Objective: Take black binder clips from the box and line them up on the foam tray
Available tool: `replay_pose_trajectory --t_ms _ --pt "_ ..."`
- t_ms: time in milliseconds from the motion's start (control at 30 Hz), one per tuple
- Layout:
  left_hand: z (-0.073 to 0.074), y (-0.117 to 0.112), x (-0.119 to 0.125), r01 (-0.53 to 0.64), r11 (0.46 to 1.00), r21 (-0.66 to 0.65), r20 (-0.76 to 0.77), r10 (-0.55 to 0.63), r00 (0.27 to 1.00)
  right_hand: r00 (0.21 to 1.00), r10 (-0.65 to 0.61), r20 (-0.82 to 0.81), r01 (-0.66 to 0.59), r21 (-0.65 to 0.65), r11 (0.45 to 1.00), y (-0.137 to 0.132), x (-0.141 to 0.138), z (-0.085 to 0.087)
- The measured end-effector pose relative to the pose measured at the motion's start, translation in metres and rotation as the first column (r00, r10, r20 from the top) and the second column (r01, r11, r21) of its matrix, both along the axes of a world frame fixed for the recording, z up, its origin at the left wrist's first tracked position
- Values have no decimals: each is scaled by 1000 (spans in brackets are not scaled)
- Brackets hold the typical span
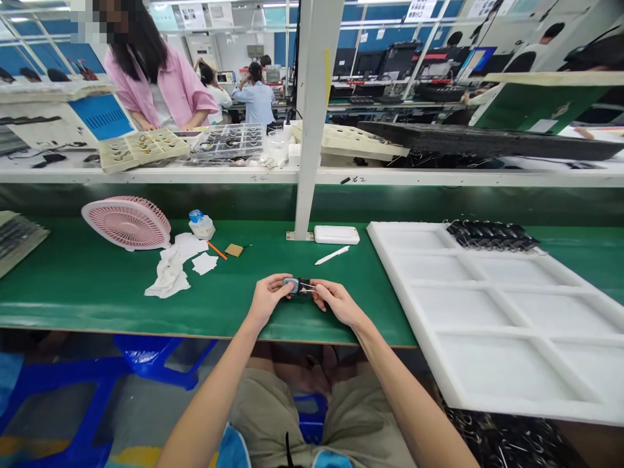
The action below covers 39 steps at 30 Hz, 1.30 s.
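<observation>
Green workbench (97, 286): your left hand (267, 300) and right hand (337, 303) both clench a small grey-and-black part (297, 285), held between them above the bench, seemingly to steady it for close work; a foam tray (407, 312) lies right of the grip.

Your left hand (267, 299) and right hand (338, 302) close together at lower centre, both curled inward, bare forearms (209, 406) angling up from the bottom edge

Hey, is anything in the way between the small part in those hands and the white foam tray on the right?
No, nothing visible. The small part, pinched by the left hand and right hand, is above the green bench. The foam tray's edge lies to the right, and the white pen sits farther back, off that line.
</observation>
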<state>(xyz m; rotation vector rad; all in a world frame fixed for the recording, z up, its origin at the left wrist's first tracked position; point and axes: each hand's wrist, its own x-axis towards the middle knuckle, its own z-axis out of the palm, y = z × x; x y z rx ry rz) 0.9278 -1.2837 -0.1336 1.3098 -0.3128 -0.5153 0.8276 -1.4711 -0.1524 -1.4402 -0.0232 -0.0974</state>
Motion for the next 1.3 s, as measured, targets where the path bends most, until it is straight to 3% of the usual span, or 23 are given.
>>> replay_pose_trajectory --t_ms 433,533,600,700,800,867,900,933,1000,1033,1067,1100,1167,1200,1300 --pt "-1 -1 0 -23 998 62 36 21 999 1000 -2 9 3 -81 997 0 6 0" --pt "0 -2 0 -36 996 80 69 31 997 998 -60 -9 59 -61 996 9 2 1" --pt "0 -3 0 -59 995 76 90 52 995 988 -151 -26 151 -27 988 15 -15 3" --pt "0 -8 3 -96 995 23 55 95 994 979 -198 -47 199 -2 980 17 -69 11" --pt "0 -13 9 -125 992 -26 10 125 992 988 109 -111 -113 -32 993 5 -151 22" --pt "1 -15 9 -142 990 -18 -17 142 990 929 309 -204 -321 -29 947 -14 -210 24" --pt "1 -16 8 -155 988 -11 -26 155 988 907 331 -261 -346 -13 938 -26 -238 20" --pt "2 -17 6 -162 987 0 -29 162 986 903 288 -318 -301 9 954 -41 -265 11" --pt "2 -17 -2 -152 988 37 -19 153 988 890 36 -454 -38 4 999 -73 -308 -17" --pt "2 -17 -7 -138 989 61 -1 138 990 834 -180 -521 161 -82 984 -90 -326 -35" --pt "2 -18 -12 -122 989 88 25 120 992 680 -443 -585 372 -245 895 -107 -339 -55" --pt "1 -18 -16 -108 988 114 57 102 993 432 -677 -596 508 -460 728 -122 -349 -74" --pt "0 -19 -23 -100 982 161 131 79 988 164 -820 -548 527 -654 542 -146 -360 -110" --pt "-1 -20 -26 -101 978 182 160 72 985 91 -846 -525 505 -708 494 -155 -362 -126" --pt "-1 -22 -28 -112 968 224 193 69 979 10 -870 -493 441 -779 446 -170 -356 -159"
